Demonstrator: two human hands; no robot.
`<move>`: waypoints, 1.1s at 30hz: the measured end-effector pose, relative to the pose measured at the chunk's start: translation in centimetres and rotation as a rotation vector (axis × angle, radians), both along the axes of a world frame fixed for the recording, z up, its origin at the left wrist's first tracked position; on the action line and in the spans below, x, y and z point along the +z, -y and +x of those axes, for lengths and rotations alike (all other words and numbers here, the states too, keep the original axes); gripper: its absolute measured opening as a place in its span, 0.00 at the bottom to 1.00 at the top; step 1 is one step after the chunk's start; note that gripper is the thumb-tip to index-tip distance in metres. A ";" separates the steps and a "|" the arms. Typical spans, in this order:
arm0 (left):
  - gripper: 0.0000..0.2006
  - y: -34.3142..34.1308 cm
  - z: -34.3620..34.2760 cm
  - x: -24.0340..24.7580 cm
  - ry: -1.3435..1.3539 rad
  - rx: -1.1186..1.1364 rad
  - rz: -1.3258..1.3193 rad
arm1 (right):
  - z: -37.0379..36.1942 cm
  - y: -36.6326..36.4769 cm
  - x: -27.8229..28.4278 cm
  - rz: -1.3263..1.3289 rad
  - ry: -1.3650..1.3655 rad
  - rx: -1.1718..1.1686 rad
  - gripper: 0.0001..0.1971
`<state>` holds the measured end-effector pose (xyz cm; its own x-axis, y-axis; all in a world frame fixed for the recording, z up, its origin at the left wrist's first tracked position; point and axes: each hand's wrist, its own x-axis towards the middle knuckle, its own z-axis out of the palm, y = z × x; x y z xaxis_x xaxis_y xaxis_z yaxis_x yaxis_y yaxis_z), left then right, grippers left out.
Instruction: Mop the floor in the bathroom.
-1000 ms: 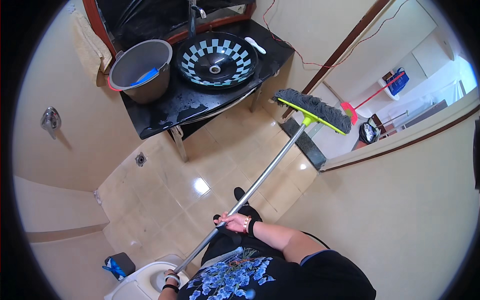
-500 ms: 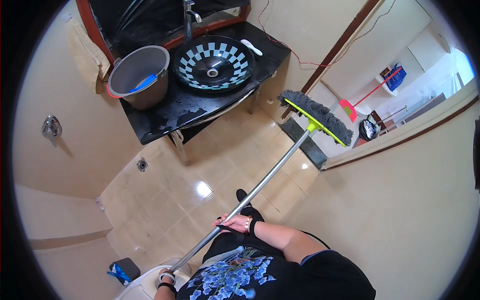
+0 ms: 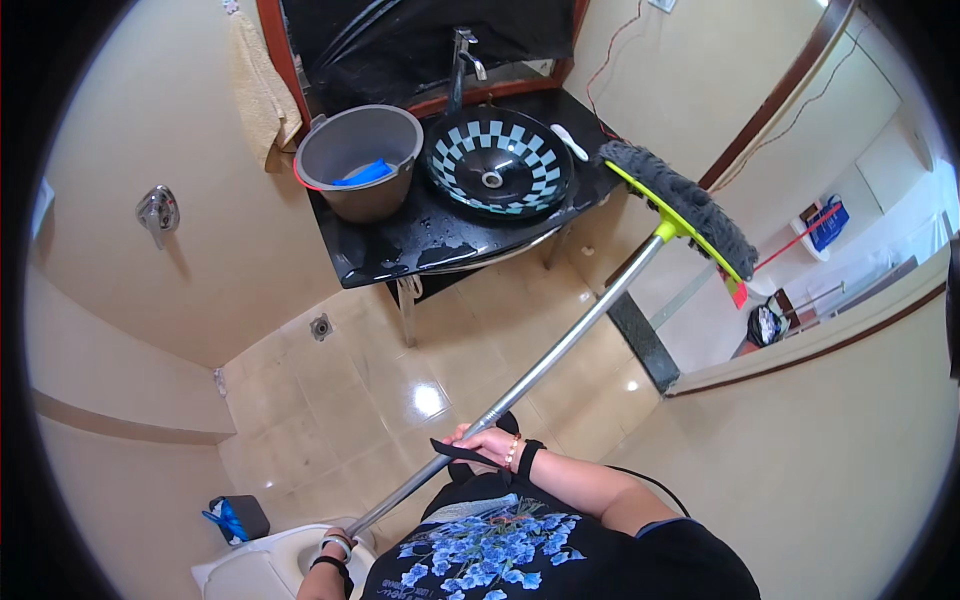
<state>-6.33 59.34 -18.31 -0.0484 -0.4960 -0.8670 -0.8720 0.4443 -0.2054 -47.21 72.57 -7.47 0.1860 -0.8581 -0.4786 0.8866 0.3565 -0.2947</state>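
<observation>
A long mop is held slantwise across my body, its metal pole (image 3: 570, 347) running from lower left to upper right. My left hand (image 3: 338, 543) is closed round the pole's lower end, above the white toilet. Farther up, my right hand (image 3: 488, 444) grips the pole near my waist, a black strap hanging across the fingers. At the far end the mop head (image 3: 690, 205), shaggy grey on a lime-green frame, is off the floor. It appears in front of the counter's right end and the doorway.
On the black counter (image 3: 385, 255) stand a grey bucket (image 3: 350, 205) with a blue item inside and a checkered basin (image 3: 455, 185). A white-handled brush (image 3: 570, 142) lies beside the basin. A dark bin (image 3: 250, 517) stands by the toilet (image 3: 262, 560). Walls close in left and right.
The mop head has risen relative to the counter and doorway. Both hands keep their hold on the pole. My view has shifted, so the counter and bucket appear farther right and lower.
</observation>
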 end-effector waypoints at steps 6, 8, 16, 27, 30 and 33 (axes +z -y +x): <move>0.19 -2.7 2.4 3.8 -0.224 0.092 -0.055 | 0.1 4.1 3.3 -0.044 -0.060 0.063 0.05; 0.20 -3.1 2.9 5.5 -0.303 0.225 -0.054 | 0.1 5.7 3.7 0.004 -0.029 0.083 0.05; 0.18 -5.3 2.7 13.0 -0.546 0.543 -0.262 | 0.1 11.6 4.3 -0.031 -0.017 0.176 0.05; 0.09 -2.4 -3.4 23.7 -0.326 0.300 -0.740 | -2.7 14.7 4.6 -0.138 0.158 0.099 0.05; 0.10 -2.2 -4.7 26.6 -0.333 0.344 -0.741 | -3.7 14.8 6.2 -0.255 -0.031 0.237 0.11; 0.11 -1.5 -4.7 25.7 -0.297 0.356 -0.701 | -6.5 13.2 7.1 -0.315 -0.459 0.754 0.18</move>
